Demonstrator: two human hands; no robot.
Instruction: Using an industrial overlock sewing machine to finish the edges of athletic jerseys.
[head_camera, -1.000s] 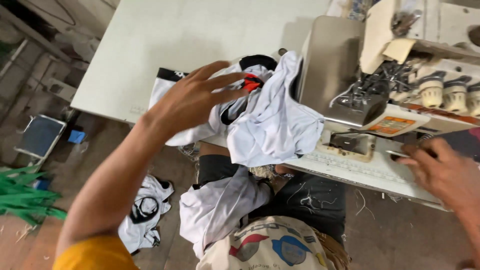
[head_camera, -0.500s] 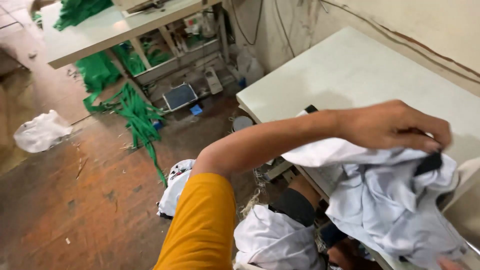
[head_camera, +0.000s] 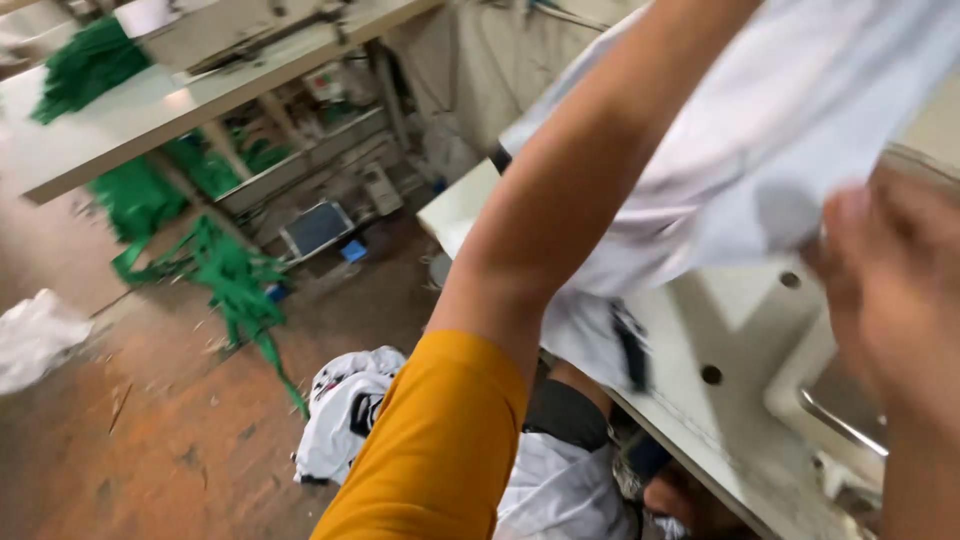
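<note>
Lifted since half a second ago, the white cloth (head_camera: 800, 130) now hangs high across the upper right of the view instead of lying bunched on the counter (head_camera: 730, 330), and the left arm (head_camera: 570, 210) has swung up with it. That arm's hand runs out of frame above, so its grip cannot be told. Blurred at the right edge, the right hand (head_camera: 885, 290) touches the cloth's lower edge; whether its grip pinches the fabric cannot be told. More white pieces (head_camera: 345, 410) lie on the floor, green strips (head_camera: 225, 280) beyond them.
</note>
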